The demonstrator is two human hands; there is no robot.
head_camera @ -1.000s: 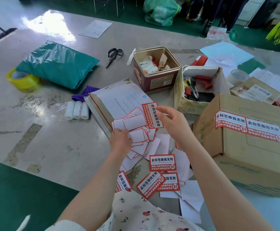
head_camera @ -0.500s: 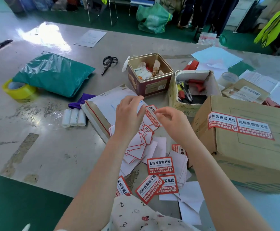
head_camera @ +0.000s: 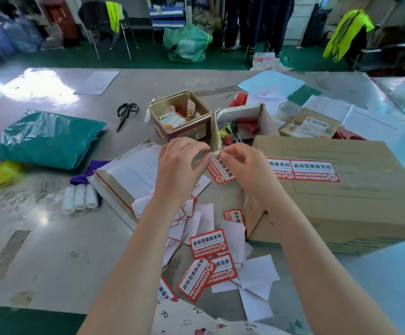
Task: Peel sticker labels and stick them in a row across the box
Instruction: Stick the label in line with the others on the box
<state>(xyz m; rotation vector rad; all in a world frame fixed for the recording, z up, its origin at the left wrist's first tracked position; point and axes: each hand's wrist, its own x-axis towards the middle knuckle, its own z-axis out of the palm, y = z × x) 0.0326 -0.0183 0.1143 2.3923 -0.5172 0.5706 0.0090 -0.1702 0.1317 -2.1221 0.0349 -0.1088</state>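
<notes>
Grey surface is a mess; cardboard box on the right already has two stuck labels side by side on top; left hand and right hand both have fingers pinched on one red-and-white sticker label just left of the box; loose labels lie nearer.

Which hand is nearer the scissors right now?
Left. The left hand is right of and nearer the camera than the scissors; the right hand is farther right, beside the box.
</notes>
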